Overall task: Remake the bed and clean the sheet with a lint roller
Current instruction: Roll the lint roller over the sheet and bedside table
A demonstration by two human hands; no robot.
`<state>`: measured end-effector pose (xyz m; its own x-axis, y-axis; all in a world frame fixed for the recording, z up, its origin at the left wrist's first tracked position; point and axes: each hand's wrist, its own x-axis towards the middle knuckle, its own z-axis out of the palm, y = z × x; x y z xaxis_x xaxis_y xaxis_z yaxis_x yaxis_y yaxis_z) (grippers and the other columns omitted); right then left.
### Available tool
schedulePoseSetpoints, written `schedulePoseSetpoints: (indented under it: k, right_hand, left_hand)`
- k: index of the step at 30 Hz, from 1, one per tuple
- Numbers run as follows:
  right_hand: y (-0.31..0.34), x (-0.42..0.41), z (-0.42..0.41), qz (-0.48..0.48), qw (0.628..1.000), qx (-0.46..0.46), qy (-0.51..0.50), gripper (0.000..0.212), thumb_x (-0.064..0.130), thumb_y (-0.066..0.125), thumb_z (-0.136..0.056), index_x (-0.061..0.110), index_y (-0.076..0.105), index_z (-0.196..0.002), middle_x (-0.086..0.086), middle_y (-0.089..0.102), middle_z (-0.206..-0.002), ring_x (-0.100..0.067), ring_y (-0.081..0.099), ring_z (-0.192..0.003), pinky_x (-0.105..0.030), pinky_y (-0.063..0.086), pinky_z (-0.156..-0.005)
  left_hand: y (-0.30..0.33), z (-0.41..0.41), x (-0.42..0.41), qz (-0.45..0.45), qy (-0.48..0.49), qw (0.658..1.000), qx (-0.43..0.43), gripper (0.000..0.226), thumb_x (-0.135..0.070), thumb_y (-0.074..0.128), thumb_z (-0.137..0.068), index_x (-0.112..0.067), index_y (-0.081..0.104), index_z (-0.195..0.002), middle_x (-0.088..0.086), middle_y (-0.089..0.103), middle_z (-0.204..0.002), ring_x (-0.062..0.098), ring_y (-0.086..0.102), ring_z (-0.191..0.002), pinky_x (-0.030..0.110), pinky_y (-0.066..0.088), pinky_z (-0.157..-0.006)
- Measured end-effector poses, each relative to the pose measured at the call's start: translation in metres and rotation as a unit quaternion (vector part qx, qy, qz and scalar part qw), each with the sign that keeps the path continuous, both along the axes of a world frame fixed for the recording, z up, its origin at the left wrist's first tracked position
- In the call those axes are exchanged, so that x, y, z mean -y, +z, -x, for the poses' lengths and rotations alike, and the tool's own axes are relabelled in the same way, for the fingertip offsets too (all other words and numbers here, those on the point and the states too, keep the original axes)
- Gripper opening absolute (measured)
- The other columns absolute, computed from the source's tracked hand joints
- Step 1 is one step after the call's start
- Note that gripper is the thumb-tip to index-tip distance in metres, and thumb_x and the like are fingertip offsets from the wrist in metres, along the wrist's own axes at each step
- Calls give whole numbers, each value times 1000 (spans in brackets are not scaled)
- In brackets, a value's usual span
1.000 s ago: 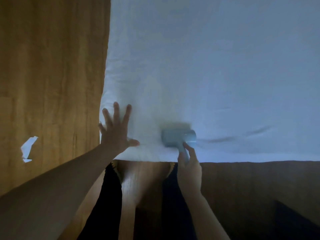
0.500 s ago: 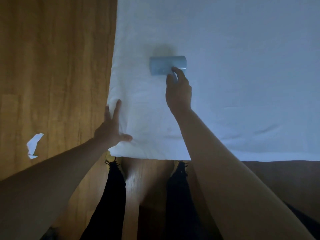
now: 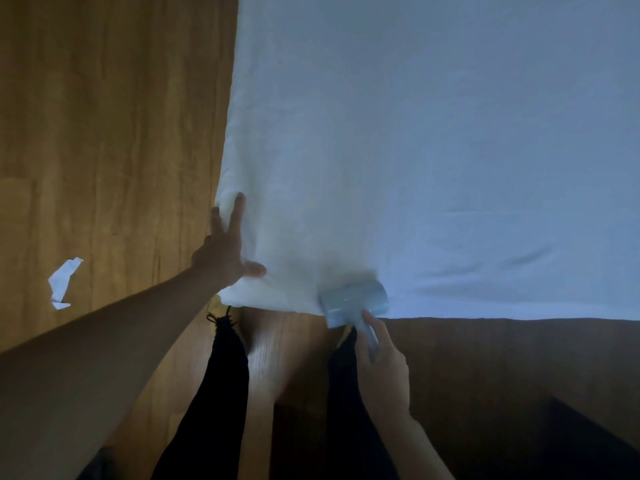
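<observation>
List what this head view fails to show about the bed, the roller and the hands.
- Lint roller: blurred by motion, so its sticky surface is unreadable.
- Roller handle: mostly covered by the right hand.
- Sheet: cut off by the top and right frame edges.
- Left hand: some fingers hidden behind the sheet's corner.
- Lint on the sheet: too small to tell.

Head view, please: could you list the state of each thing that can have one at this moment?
Sheet: spread flat on the bed, faint creases near the near edge.
Lint roller: at the sheet's near edge, tilted, motion-blurred.
Right hand: grips the roller's handle.
Left hand: fingers spread, pressing the sheet's near left corner.
Paper scrap: lying crumpled on the wooden floor.
</observation>
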<state>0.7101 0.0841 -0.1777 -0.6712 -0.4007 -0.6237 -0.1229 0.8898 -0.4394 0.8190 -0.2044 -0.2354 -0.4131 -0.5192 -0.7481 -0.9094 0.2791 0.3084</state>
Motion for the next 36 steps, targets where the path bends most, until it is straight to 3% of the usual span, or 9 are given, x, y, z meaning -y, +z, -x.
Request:
schedulePoseSetpoints:
  k: [2,4,9,15,18,20,28,33,36]
  right_hand:
    - [0,-9,-4,-3,1000,-5,1,39,35,48,-101,32,51,-141,10,60,-66,-5,50,-49,-20,42,-49]
    - [4,-8,-3,15,1000,-16,-2,40,39,46,-100,32,53,-139,9,65,-72,-6,54,-53,-24,47,-50]
    - [32,34,37,116,985,-44,-121,32,35,50,-100,35,57,-132,0,58,-61,-7,48,-46,-23,41,-41]
    - [10,120,162,155,962,-108,-198,35,38,47,-101,29,59,-132,-10,68,-90,-21,63,-73,-22,46,-56]
    - [-9,152,187,142,962,-104,-209,34,35,50,-98,26,62,-128,-14,71,-104,-32,67,-93,-39,55,-78]
    - [-17,157,178,124,967,-102,-198,33,31,51,-99,22,62,-129,-14,70,-111,-33,65,-101,-37,50,-82]
    - [-2,69,49,58,974,-21,-218,32,26,47,-102,28,52,-133,1,61,-67,-17,57,-57,-29,42,-52]
    - [16,24,-23,-5,967,-13,-253,33,31,49,-101,30,53,-134,4,67,-72,-13,63,-58,-35,52,-56]
    - [32,30,-43,-17,950,-9,-311,35,40,46,-102,33,53,-135,5,71,-92,-18,69,-80,-44,60,-71]
  left_hand:
    - [3,4,-5,59,-34,998,12,148,-48,89,-63,-42,-34,-146,4,-32,-160,40,-1,-151,65,24,-114]
    - [6,6,-10,134,-113,985,-1,146,-52,86,-64,-34,-32,-149,5,-35,-159,34,-19,-150,67,6,-115]
    - [5,8,-5,107,-213,971,-5,146,-53,84,-66,-31,-34,-148,9,-33,-160,33,-23,-149,64,17,-118]
    - [3,12,-11,91,-203,975,18,157,-52,90,-57,-28,-36,-147,7,-43,-154,32,-32,-145,63,10,-119]
    - [0,12,-17,114,-200,973,18,157,-53,90,-56,-27,-35,-148,9,-40,-156,33,-30,-147,63,11,-119]
    - [0,11,-17,126,-205,970,19,158,-55,89,-56,-25,-35,-148,10,-38,-157,34,-28,-147,62,12,-119]
    - [14,19,-33,138,-207,966,70,146,-48,84,-70,-16,-35,-148,19,-36,-156,44,-18,-148,55,12,-120]
    - [35,21,-33,81,-254,961,80,106,-18,63,-93,-13,-24,-153,14,-30,-160,42,-5,-151,43,31,-117]
    - [47,19,-9,85,-332,938,46,80,-15,56,-97,-14,3,-157,11,-3,-165,32,21,-147,38,42,-106]
